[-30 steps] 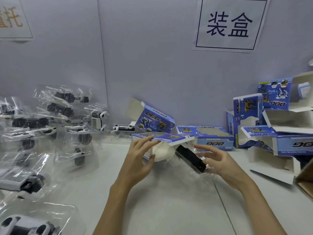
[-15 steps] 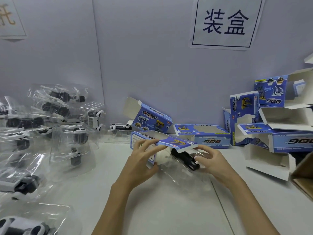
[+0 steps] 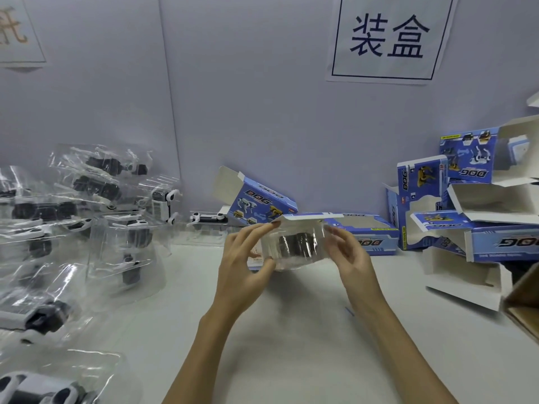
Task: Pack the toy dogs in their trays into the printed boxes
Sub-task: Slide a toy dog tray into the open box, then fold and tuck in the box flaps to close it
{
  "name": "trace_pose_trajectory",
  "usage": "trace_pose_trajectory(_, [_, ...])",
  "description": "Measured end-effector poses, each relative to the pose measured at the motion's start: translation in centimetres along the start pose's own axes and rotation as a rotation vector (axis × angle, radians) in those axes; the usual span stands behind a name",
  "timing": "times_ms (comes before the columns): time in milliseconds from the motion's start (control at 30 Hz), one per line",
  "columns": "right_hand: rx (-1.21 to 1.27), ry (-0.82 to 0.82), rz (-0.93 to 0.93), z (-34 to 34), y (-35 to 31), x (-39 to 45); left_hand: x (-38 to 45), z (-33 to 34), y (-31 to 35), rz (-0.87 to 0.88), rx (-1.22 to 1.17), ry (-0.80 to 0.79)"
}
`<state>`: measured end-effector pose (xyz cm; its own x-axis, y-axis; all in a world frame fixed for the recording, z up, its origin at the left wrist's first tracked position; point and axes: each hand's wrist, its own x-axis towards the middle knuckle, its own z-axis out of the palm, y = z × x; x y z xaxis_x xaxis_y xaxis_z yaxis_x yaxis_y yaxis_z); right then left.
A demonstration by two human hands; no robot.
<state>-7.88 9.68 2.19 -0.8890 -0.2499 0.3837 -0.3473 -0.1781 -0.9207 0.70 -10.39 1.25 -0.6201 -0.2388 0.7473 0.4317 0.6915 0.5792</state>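
Mid-insert: clear tray [image 3: 294,247] with a dark toy dog [image 3: 294,243] sits at the mouth of the printed box [image 3: 303,217], held just above the counter [image 3: 291,330] at frame centre. Left hand [image 3: 245,263] grips the box's left end, fingers curled round it, thumb underneath. Right hand [image 3: 350,258] has fingers fairly straight against the tray's right side, pressing rather than pinching; exact contact blurred.

Doing it well, my read: keep the box mouth square with the left grip, hold the top flap clear, push the tray straight along the box axis with flat fingers, don't crush the thin plastic or catch its rim on the side flaps.

Orientation: open mouth faces 6 o'clock, toward the person; top flap up. Tray and dog long axis looks to run 9-to-3; which way the dog's head points, cannot tell.

More trayed dogs [image 3: 73,217] piled at 9 o'clock, open boxes [image 3: 466,217] at 3 o'clock.
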Motion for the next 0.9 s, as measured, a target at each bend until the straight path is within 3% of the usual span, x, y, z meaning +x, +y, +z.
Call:
trace_pose_trajectory(100, [0.038, 0.053, 0.013, 0.9, 0.3, -0.3, 0.1, 0.2, 0.5, -0.004, -0.062, 0.007])
trace_pose_trajectory(300, [-0.134, 0.261, -0.078, 1.6, 1.1, -0.8, -0.1, 1.2, 2.6, 0.06, -0.087, 0.007])
trace_pose_trajectory(367, [-0.001, 0.241, -0.129, 1.8, 0.2, -0.7, 0.0, 1.1, 3.2, 0.006, -0.108, 0.071])
trace_pose_trajectory(433, [0.06, 0.204, -0.18, 2.0, -0.9, -1.0, 0.5, 1.1, 3.6, -0.076, -0.282, 0.131])
trace_pose_trajectory(500, [-0.062, 0.138, -0.277, 2.6, -1.7, -1.7, 0.8, 1.0, 3.8, -0.177, -0.509, 0.17])
trace_pose_trajectory(633, [-0.321, 0.076, -0.426, 3.3, -1.7, -2.5, 1.0, 0.8, 3.8, -0.335, -0.74, 0.254])
trace_pose_trajectory(733, [-0.252, 0.029, -0.397, 3.3, -1.4, -2.4, 0.9, 1.1, 4.0, -0.374, -0.728, 0.259])
trace_pose_trajectory(900, [-0.248, 0.067, -0.293, 2.5, -0.7, -1.9, 0.3, 2.3, 4.2, -0.245, -0.522, 0.04])
